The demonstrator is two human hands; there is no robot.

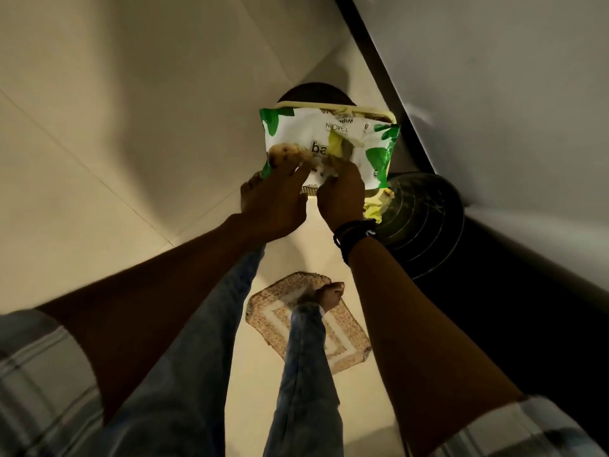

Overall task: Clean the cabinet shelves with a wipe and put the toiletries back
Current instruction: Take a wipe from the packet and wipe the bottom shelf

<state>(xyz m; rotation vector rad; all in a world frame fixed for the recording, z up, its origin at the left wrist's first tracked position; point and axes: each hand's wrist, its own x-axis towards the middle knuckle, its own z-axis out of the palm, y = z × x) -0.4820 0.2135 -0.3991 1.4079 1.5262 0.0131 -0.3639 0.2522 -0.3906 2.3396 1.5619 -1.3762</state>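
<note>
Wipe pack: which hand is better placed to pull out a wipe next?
Right, probably. The right hand touches the pack just below its lifted yellow flap, while the left hand grips the near left corner and steadies it.

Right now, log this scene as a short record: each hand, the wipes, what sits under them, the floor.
left hand: holds the wipes pack at its lower left edge
right hand: fingers curled at the pack's middle opening; whether they pinch a wipe cannot be told
wipes pack: white and green, yellow flap lifted, held in front of the cream basket
dark round bin: right of the hands, by the wall
mat: on the tiled floor, one bare foot on it
</note>
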